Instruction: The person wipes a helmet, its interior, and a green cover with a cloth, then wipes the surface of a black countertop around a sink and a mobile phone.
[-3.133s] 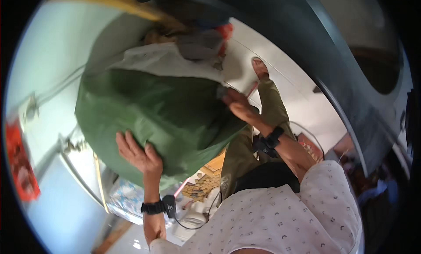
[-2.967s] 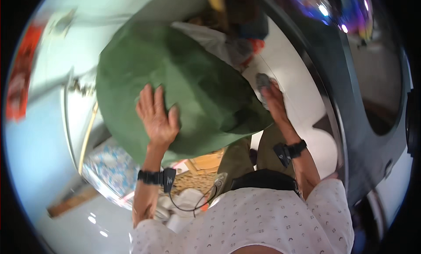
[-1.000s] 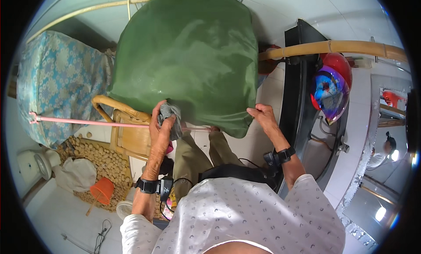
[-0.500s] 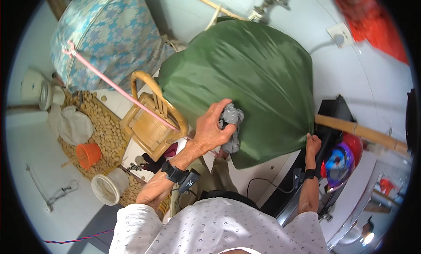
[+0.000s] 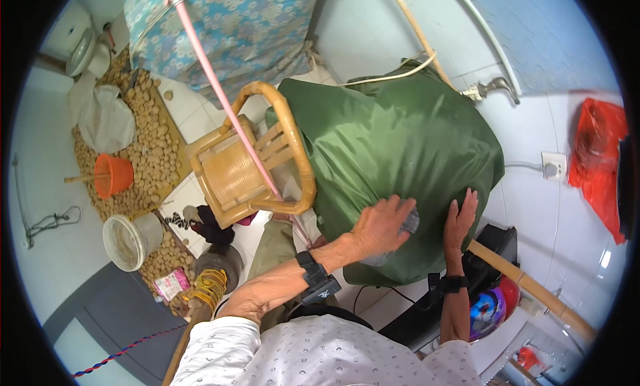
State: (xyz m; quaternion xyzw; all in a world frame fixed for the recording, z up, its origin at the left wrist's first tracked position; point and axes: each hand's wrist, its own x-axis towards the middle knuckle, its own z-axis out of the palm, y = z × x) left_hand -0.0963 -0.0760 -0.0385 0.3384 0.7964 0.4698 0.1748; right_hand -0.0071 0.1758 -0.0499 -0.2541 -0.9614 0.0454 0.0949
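Observation:
A large dark green cover (image 5: 407,139) drapes over something bulky in front of me, its surface creased. My left hand (image 5: 379,227) is closed on a grey cloth (image 5: 411,221) and presses it against the cover's near side. Part of the cloth is hidden under the palm and fingers. To the right, my right hand (image 5: 460,219) lies against the cover with its fingers stretched out, holding nothing. What stands under the cover is hidden.
A wooden armchair (image 5: 233,176) stands left of the cover, a pink pole (image 5: 210,73) slanting across it. Potatoes (image 5: 143,126) spread over the floor at left, around an orange bucket (image 5: 115,175) and a white bucket (image 5: 127,243). A bamboo pole (image 5: 533,289) lies at right.
My right hand has let go of the cover's right edge and now rests flat on it. My left hand has moved the grey cloth rightward onto the cover. The view has turned.

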